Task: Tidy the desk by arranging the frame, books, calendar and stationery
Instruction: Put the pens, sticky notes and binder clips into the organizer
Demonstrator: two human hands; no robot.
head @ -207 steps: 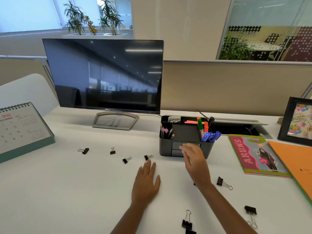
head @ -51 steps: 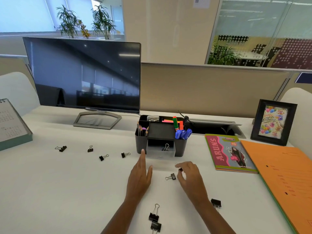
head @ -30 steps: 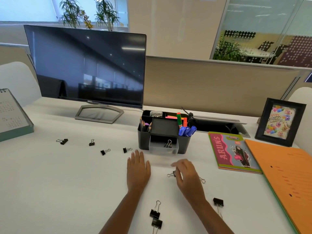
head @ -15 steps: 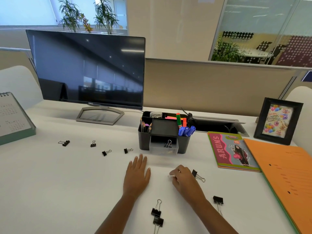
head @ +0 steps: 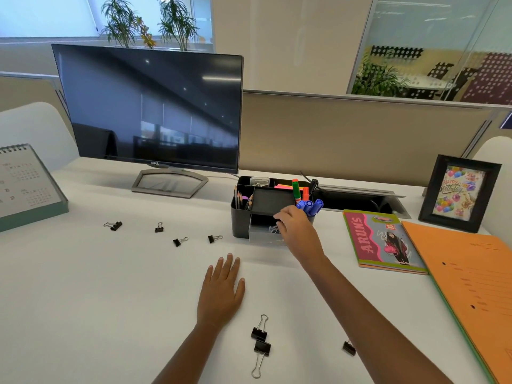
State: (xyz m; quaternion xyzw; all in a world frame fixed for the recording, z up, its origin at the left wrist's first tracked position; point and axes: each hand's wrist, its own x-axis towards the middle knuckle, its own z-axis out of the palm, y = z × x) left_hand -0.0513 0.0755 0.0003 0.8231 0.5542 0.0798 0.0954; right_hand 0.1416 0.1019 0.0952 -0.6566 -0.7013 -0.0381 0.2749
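My right hand (head: 297, 231) reaches over the open clear drawer (head: 261, 236) of the dark desk organizer (head: 240, 223), its fingers curled round a small black binder clip (head: 274, 228). My left hand (head: 221, 289) lies flat on the white desk. Several binder clips lie loose: a row at the left (head: 178, 241) and a pair in front (head: 260, 340), with one (head: 349, 348) beside my right forearm. The desk calendar (head: 27, 187) stands far left. At the right are the picture frame (head: 460, 194), the pink book (head: 382, 241) and the orange folder (head: 471, 286).
A dark monitor (head: 149, 112) stands at the back left of the organizer. Pens, markers and pencils fill the organizer's compartments. A cable tray (head: 360, 198) runs along the back edge, below a beige partition. White chair backs show at both sides.
My right hand picked a binder clip off the desk in front of the organizer and rose to the open drawer. The left hand stayed flat on the desk.
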